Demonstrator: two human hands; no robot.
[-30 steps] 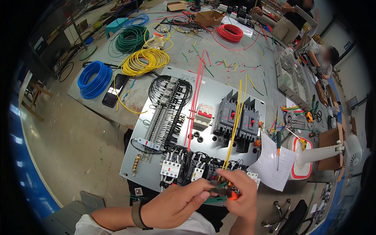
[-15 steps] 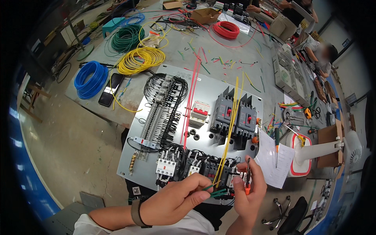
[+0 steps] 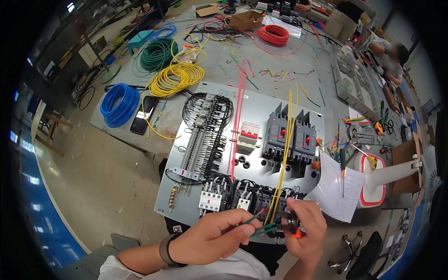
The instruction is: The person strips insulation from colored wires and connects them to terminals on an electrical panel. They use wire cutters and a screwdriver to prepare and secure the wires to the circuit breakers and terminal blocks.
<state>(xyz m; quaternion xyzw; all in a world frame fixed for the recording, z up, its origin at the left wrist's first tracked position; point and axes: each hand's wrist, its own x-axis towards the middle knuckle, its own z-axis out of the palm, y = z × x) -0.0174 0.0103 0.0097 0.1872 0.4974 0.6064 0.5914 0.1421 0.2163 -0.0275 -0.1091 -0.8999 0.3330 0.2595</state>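
My left hand (image 3: 217,235) is closed, its thumb and forefinger pinching short green wires (image 3: 265,229) whose ends stick out to the right. In my right hand (image 3: 309,228) are orange-handled pliers (image 3: 297,233), with the dark head beside the wire ends; whether the jaws touch the wires I cannot tell. Both hands are over the near edge of a metal mounting plate (image 3: 186,207). Behind them sit a white contactor (image 3: 210,200) and other contactors partly hidden by my hands. Long yellow wires (image 3: 285,161) and red wires (image 3: 237,126) run up across the plate.
Two black breakers (image 3: 291,137) and a terminal strip (image 3: 198,147) stand on the plate. Coils of blue (image 3: 119,105), yellow (image 3: 176,79), green (image 3: 157,54) and red wire (image 3: 273,35) lie around the table, with a phone (image 3: 144,115). Papers (image 3: 343,189) and a fan (image 3: 371,184) are at right.
My right hand has tilted the pliers from upright towards the green wires, closer to my left hand. My left hand keeps its pinch. The whole view has shifted slightly.
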